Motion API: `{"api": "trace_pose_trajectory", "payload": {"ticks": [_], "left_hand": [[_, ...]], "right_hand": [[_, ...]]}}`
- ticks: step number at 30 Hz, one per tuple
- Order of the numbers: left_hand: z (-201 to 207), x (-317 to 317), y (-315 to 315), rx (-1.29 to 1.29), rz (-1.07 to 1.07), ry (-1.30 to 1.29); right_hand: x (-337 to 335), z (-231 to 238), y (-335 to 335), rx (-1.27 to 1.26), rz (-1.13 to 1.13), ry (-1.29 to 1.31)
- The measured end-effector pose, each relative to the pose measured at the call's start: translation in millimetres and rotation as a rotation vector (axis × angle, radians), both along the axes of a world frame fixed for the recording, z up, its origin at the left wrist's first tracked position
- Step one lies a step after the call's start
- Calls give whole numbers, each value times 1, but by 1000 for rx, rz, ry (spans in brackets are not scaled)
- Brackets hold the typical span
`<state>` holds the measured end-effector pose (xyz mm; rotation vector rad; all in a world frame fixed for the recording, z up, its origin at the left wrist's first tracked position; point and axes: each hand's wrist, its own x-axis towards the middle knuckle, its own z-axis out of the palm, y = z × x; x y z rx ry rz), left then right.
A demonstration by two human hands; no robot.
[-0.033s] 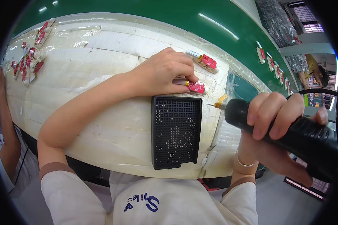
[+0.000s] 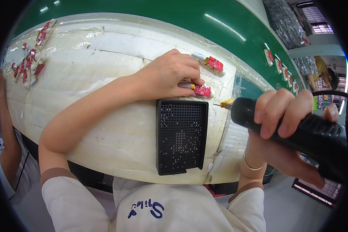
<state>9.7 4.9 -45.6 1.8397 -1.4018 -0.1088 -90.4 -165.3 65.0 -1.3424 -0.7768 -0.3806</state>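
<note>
My left hand (image 2: pixel 174 75) is closed on a small assembly (image 2: pixel 202 90) with a red part and a silvery cylinder, pressing it to the bench above the tray. In my right hand (image 2: pixel 284 114) is a black electric screwdriver (image 2: pixel 247 112), its thin bit pointing left, apart from the assembly. A bit of yellow material wraps the base of the bit. Just below my left hand lies a black perforated tray (image 2: pixel 158 139) with many tiny screws (image 2: pixel 179 143) in its holes or loose on top. A second red and silver assembly (image 2: pixel 214 65) lies beyond my fingers.
The bench is covered with whitish padding (image 2: pixel 104 127) under clear film. Several similar assemblies are heaped at the far left (image 2: pixel 29 65); more stand in a row on the green surface (image 2: pixel 255 50) at right. Another person's arm (image 2: pixel 7 135) shows at the left edge, and a person (image 2: pixel 326 75) sits far right.
The screwdriver in my right hand has shifted and tilted slightly, its front end a little higher. My left hand and the assembly look the same.
</note>
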Motion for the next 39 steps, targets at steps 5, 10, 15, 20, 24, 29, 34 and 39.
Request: {"api": "trace_pose_trajectory", "payload": {"ticks": [5, 10, 15, 20, 24, 29, 34, 39], "left_hand": [[-3, 0, -1, -36, 10, -10], [2, 0, -3, -47, 25, 4], [-9, 0, 1, -78, 29, -1], [-5, -1, -4, -115, 19, -9], [-5, -2, -6, -105, 18, 15], [-9, -2, 0, -87, 36, 25], [-7, -1, -5, -115, 23, 23], [-5, -2, -2, -97, 13, 28]], "right_hand": [[27, -33, 6, 54, -16, 41], [32, -34, -5, -57, 60, 23], [36, -47, 9, 55, 61, 25], [31, -43, 9, 22, 30, 42], [27, -39, 9, 25, 24, 45], [21, -35, 15, 45, 33, 51], [5, -20, 15, 35, 7, 51], [-18, -29, 19, 118, -14, 200]]}}
